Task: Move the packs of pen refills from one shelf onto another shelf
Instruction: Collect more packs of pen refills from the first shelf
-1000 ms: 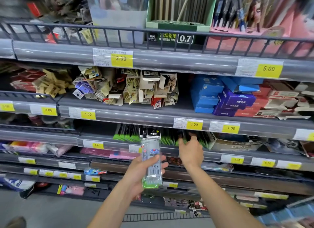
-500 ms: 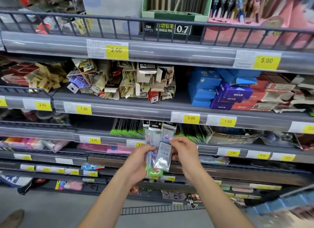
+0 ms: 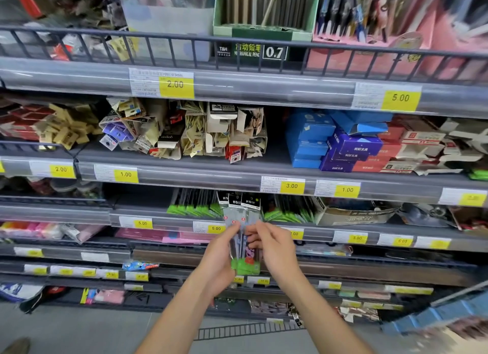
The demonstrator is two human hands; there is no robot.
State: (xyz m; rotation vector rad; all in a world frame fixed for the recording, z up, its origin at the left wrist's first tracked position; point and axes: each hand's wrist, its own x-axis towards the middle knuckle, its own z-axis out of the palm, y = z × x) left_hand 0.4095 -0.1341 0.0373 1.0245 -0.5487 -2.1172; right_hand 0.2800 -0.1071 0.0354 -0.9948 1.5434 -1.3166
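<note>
Both hands meet at chest height in front of the shelving. The left hand (image 3: 219, 258) wraps its fingers round the lower half of a small fan of pen refill packs (image 3: 241, 229), about 3 by the black header cards. The right hand (image 3: 272, 245) pinches the same bundle from the other side, fingertips on the clear sleeves. The packs stand upright, long axis vertical, green bases down by the palms, headers up. Directly behind their tops sits the source shelf (image 3: 184, 223), with more green-based packs (image 3: 195, 208) in a row. Open shelf space lies to the upper left, nearer the left hand, a likely drop spot.
</note>
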